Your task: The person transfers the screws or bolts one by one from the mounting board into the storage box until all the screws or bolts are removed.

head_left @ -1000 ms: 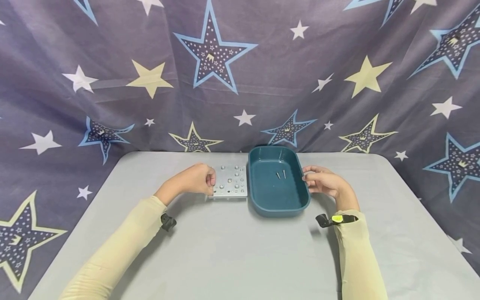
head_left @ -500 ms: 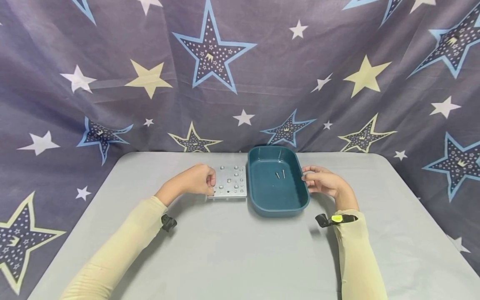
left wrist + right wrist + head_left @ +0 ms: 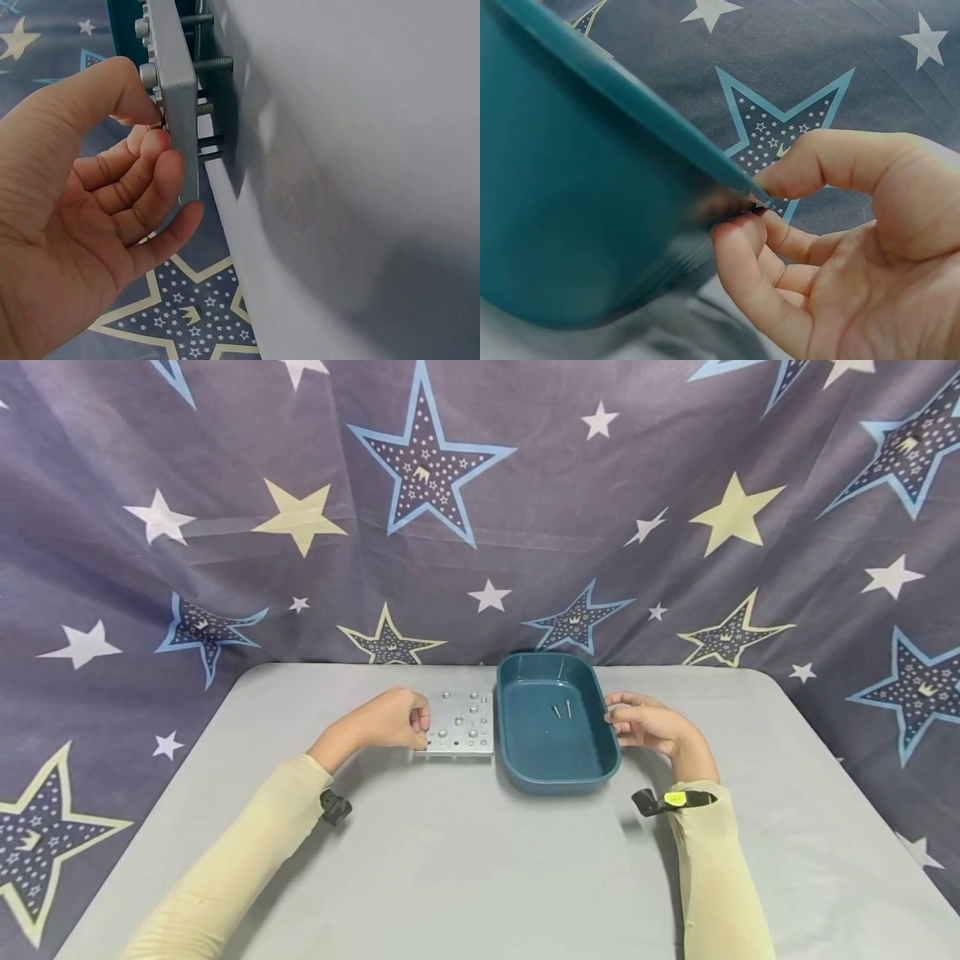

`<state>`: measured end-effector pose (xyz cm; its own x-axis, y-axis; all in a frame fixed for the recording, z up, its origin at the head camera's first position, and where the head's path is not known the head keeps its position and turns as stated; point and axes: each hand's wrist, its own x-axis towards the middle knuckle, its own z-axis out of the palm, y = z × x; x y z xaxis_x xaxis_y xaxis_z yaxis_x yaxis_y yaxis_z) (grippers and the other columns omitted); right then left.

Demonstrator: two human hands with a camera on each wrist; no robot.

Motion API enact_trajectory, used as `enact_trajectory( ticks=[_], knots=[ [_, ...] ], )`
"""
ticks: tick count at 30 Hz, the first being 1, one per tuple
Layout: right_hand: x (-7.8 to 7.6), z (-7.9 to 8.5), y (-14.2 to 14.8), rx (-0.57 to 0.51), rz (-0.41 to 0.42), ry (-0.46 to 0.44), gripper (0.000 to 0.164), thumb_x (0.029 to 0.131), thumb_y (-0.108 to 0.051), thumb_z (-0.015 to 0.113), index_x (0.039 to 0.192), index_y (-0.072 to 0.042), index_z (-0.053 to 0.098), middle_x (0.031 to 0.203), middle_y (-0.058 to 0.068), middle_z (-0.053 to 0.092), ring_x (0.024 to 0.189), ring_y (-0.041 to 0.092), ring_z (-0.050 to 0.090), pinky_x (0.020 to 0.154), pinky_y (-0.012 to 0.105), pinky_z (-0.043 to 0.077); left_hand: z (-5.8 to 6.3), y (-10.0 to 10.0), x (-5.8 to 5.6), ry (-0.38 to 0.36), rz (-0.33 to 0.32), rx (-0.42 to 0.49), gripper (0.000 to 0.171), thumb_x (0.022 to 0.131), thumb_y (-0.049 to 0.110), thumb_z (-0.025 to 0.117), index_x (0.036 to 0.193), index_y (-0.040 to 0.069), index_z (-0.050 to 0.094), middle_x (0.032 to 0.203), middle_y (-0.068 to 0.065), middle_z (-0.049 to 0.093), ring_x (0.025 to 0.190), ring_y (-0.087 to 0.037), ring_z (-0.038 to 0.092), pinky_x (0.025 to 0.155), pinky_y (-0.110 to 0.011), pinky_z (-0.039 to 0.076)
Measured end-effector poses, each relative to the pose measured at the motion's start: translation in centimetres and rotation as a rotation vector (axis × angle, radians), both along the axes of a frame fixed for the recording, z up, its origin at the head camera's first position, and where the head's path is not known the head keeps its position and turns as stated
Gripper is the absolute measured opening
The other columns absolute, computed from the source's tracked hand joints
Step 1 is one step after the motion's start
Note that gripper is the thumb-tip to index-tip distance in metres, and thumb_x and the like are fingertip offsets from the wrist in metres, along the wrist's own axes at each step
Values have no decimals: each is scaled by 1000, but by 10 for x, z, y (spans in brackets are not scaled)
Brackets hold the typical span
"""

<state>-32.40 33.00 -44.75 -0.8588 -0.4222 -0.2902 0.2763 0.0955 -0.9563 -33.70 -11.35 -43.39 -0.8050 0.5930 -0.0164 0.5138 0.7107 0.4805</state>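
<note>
A silvery metal plate (image 3: 466,745) stands left of a teal tray (image 3: 558,760); bolt heads dot its top and threaded shanks (image 3: 217,64) stick out underneath. At the plate's near left part is my left hand (image 3: 390,718). Its thumb and forefinger pinch what seems to be a small screw at the plate's face, mostly hidden by the fingertips, while the other fingers curl beside the edge. My right hand (image 3: 651,725) pinches the tray's right rim (image 3: 739,180) between thumb and fingers. Two loose screws (image 3: 562,710) lie in the tray.
A light grey cloth covers the table (image 3: 480,877). Behind it and at both sides hangs a dark curtain (image 3: 525,560) with stars. A black strap camera (image 3: 335,807) sits on the left wrist, another (image 3: 667,800) on the right.
The left hand shifts very slightly at the plate. The right hand, tray and loose screws stay where they were.
</note>
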Motion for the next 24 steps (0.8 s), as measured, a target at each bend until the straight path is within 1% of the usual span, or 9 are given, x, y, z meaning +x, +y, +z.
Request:
enact_trajectory(
  ticks=[9,19,24],
  knots=[
    [0,-1,1,-13,-2,-1,26,93,1,44,118,-7,41,84,-7,61,72,3,59,72,25,54,0,0,1,-10,-2,6,16,68,11,76,80,13,65,72,3,62,67,-12,55,69,-30,49],
    [-1,-3,2,-26,1,-2,25,94,1,43,117,-8,41,84,-7,61,71,3,59,72,25,55,-1,-2,-2,-45,1,38,16,69,9,75,81,13,67,75,2,64,72,-12,58,74,-31,51],
    [-2,-4,3,-18,0,2,25,94,1,43,118,-8,41,83,-8,61,71,3,60,72,25,55,0,-4,-3,-44,0,38,14,70,10,75,82,13,69,76,2,65,73,-12,59,75,-29,51]
  ],
)
